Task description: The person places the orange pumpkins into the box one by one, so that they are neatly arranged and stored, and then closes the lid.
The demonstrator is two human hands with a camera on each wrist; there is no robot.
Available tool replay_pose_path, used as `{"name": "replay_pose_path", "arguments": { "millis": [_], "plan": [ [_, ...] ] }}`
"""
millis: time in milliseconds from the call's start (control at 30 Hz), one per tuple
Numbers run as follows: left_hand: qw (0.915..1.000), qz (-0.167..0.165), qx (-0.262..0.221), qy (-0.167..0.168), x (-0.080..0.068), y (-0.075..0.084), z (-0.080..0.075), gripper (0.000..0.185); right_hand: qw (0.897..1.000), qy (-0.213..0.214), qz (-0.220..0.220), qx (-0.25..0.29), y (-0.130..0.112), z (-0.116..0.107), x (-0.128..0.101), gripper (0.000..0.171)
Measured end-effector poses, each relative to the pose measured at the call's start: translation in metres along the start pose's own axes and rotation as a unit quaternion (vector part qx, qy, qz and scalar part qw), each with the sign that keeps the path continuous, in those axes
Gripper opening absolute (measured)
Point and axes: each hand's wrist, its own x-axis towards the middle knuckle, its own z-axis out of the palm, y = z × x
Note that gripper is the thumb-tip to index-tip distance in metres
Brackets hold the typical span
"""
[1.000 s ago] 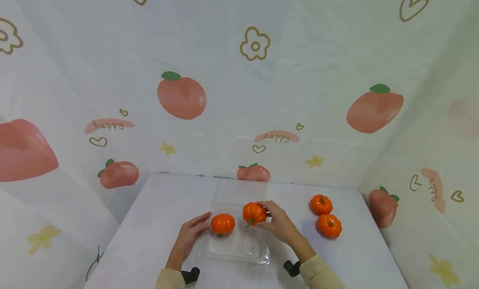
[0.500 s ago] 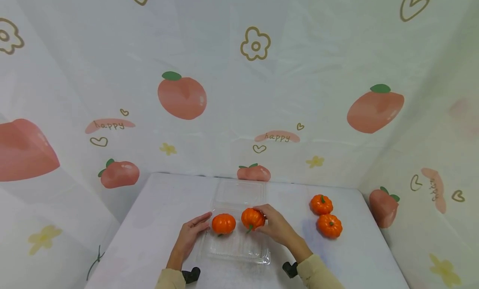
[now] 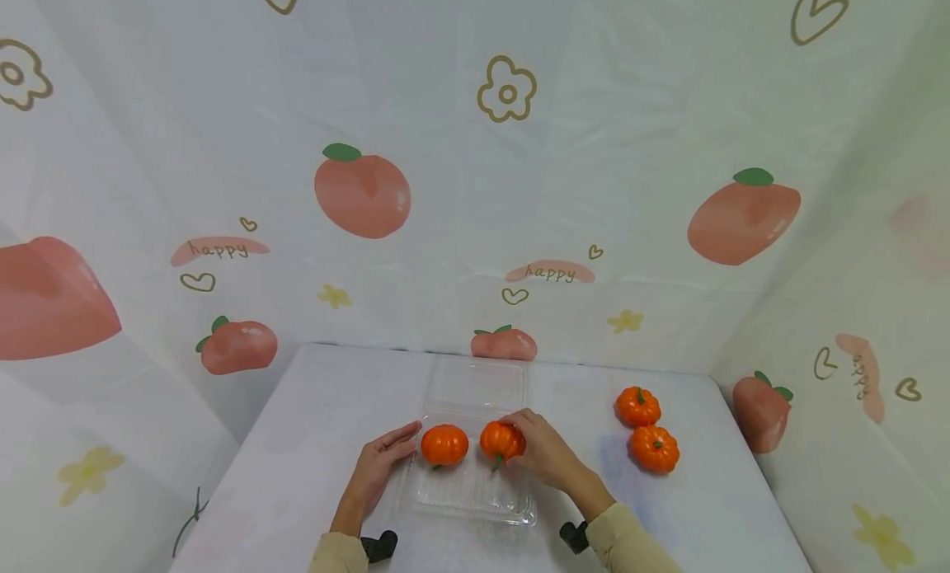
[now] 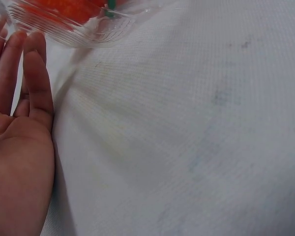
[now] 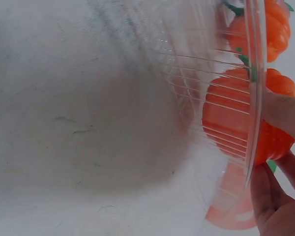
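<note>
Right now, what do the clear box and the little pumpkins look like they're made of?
The clear box looks like thin, glossy transparent plastic: ribbed walls, and the table shows through. The pumpkin in the right hand and the pumpkin beside it look like moulded plastic or foam, uniformly orange with a slight sheen; which, I cannot tell.

The table (image 3: 312,425) lies bare at lower left of the head view, up to the left hand (image 3: 378,462) at the clear plastic tray (image 3: 463,499). Two toy pumpkins (image 3: 444,443) fill the tray's far half; its near half is free. The raised lid (image 3: 475,381) blocks behind. At right, two loose pumpkins (image 3: 653,448) stand before the backdrop (image 3: 475,185).
</note>
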Motion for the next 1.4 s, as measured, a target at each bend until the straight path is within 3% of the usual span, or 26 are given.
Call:
{"name": "replay_pose_path", "arguments": {
  "millis": [367,533,700,1400],
  "plan": [
    [1.0000,0.000,0.005,-0.005,-0.0015,0.0024,0.0003,0.051,0.999,-0.027,-0.004,-0.030,0.0002,0.0011,-0.0011,0.057],
    [1.0000,0.000,0.001,-0.004,-0.0007,0.0011,-0.0006,0.050,0.999,-0.040,-0.001,-0.020,-0.0003,-0.0014,-0.0033,0.044],
    [1.0000,0.002,0.002,-0.005,0.0000,0.0012,-0.0006,0.050,0.999,-0.033,-0.022,-0.020,-0.0011,-0.0043,-0.0054,0.032],
    [1.0000,-0.003,0.000,-0.002,-0.0011,0.0028,0.0007,0.051,0.999,-0.011,-0.032,-0.020,-0.0001,0.0021,-0.0063,0.028]
  ]
}}
